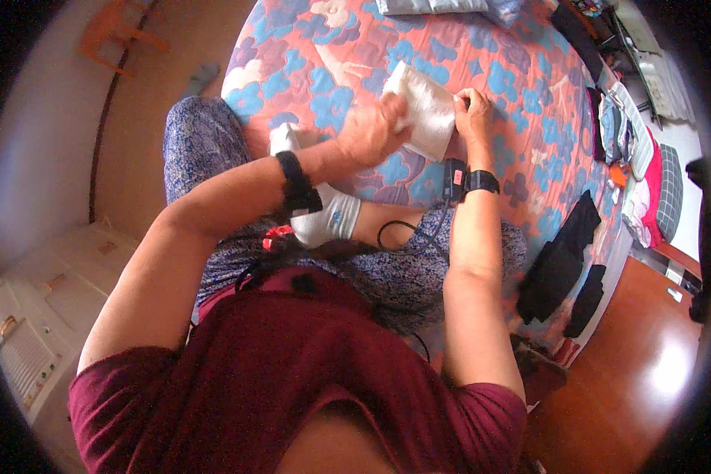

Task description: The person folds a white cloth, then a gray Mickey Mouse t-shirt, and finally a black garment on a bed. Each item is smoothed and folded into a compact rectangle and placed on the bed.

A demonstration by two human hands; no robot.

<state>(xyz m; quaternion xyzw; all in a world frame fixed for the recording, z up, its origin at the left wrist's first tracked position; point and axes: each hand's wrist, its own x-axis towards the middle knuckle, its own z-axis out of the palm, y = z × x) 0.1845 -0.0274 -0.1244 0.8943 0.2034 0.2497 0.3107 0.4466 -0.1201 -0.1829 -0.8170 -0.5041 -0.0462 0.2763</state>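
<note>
A folded white cloth (429,112) lies over the flowered bedspread (332,98) in front of me. My right hand (474,112) pinches its right edge between thumb and fingers. At the cloth's left side is my left hand (373,133), blurred, its fingers curled near the edge; whether they grip the cloth cannot be told. Each wrist wears a black strap, and the right one bears a small black box (454,179) with a cable. My foot in a white sock (332,219) rests below my left forearm.
Black garments (560,266) lie on the bed at the right. Folded clothes (613,127) stand beside a white rack (637,130) farther right, near a grey checked cushion (669,192). Light folded fabric (432,5) is at the top. An orange stool (121,35) stands on the floor at the upper left.
</note>
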